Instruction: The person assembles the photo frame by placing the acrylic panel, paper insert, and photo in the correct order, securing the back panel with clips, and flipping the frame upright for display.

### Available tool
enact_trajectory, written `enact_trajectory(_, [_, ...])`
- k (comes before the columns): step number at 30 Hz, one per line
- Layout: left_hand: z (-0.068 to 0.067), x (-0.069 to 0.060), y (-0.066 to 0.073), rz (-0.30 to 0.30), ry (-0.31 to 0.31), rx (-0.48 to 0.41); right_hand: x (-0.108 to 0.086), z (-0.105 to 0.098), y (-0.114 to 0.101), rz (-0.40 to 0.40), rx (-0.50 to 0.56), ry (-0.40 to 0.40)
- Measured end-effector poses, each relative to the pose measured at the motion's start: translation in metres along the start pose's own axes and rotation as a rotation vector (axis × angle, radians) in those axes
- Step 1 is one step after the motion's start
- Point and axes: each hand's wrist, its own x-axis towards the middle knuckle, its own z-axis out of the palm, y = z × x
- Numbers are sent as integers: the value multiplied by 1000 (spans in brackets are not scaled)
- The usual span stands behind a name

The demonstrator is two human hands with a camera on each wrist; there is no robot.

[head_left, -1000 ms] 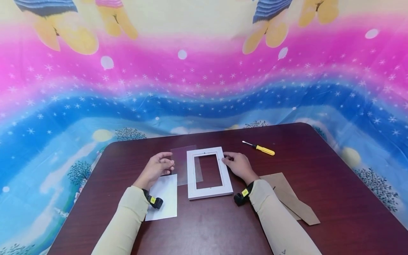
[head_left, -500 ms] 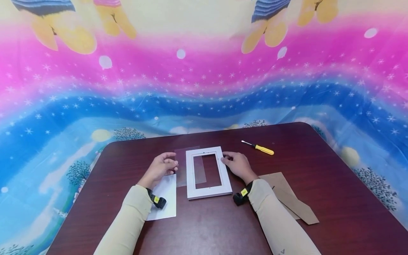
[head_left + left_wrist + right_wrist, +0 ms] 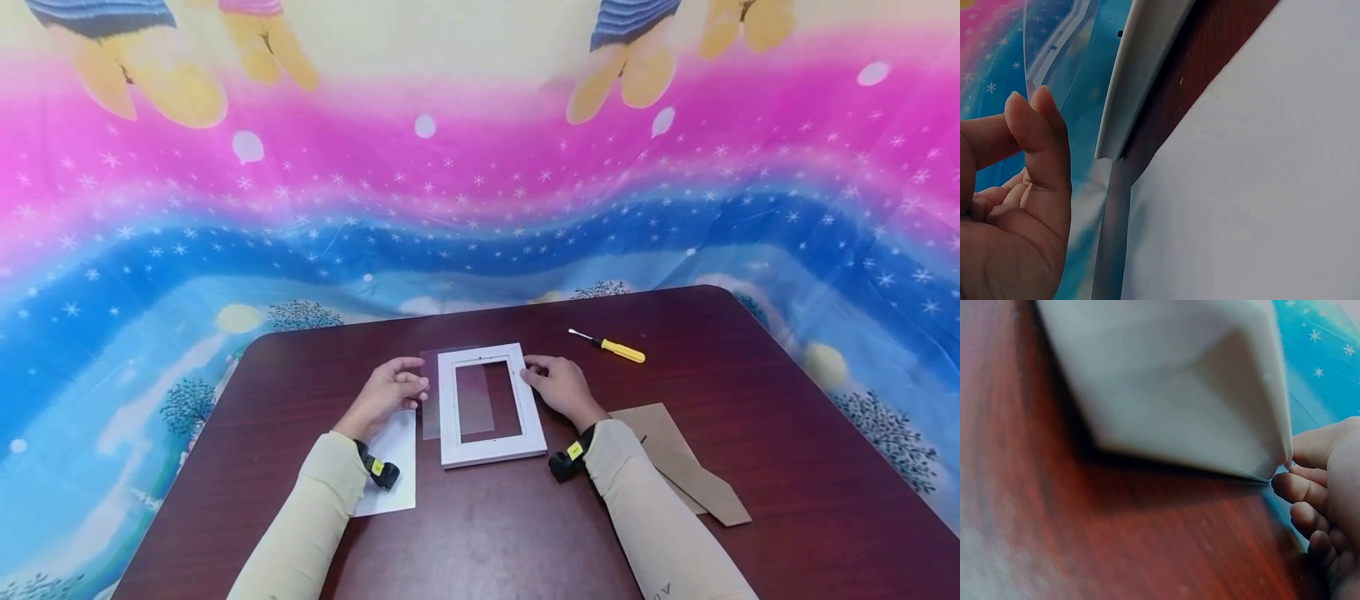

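My left hand pinches the left edge of a clear sheet, whose right part overlaps the white frame and shows across its opening. In the left wrist view the sheet rises from between the thumb and finger of the left hand. The right hand grips the frame's right edge near its upper corner. The right wrist view has thumb and fingers of that hand at the frame's edge, which stands tilted off the dark red table.
White paper lies under my left wrist. Right of the right hand is a brown backing board with a stand flap. A yellow-handled screwdriver lies farther back, near the table's far edge. A patterned cloth hangs behind the table.
The left hand and the clear sheet have moved right, bringing more of the sheet across the frame's opening. The right hand and frame have stayed almost in place.
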Motion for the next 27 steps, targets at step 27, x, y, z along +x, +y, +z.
enact_trajectory(27, [26, 4, 0, 22, -26, -37, -2, 1, 3, 1, 13, -2])
